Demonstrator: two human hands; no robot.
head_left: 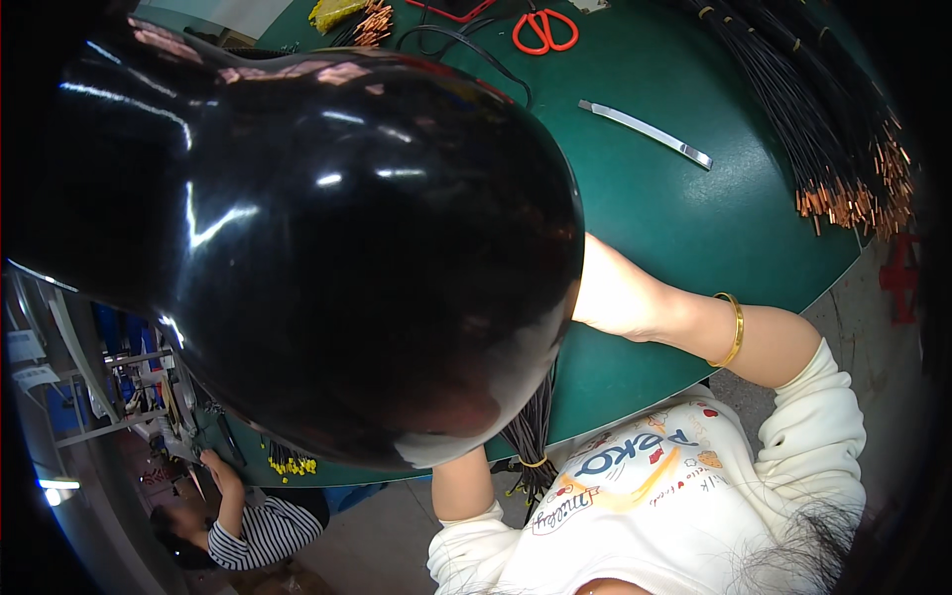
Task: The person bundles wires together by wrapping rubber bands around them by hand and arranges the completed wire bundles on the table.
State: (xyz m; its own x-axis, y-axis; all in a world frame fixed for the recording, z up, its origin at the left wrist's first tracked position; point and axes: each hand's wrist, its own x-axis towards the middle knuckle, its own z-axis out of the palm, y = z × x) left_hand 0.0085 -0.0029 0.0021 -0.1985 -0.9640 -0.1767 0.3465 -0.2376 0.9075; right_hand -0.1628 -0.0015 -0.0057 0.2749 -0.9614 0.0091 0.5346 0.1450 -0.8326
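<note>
A large glossy black lamp shade fills the left and middle of the head view and covers the place where my hands meet the table. Only the back and wrist of my right hand show at the shade's right edge, with a gold bangle further up the arm. Its fingers are hidden behind the shade. Of my left arm just the forearm appears below the shade; the hand itself is out of sight. Between my arms a banded bundle of dark cables hangs over the near table edge.
On the green table lie a metal tweezer-like strip and red-handled scissors. Black cables with copper ends are heaped at the right. Yellow-tipped pieces sit at the lower left, near another person in a striped shirt.
</note>
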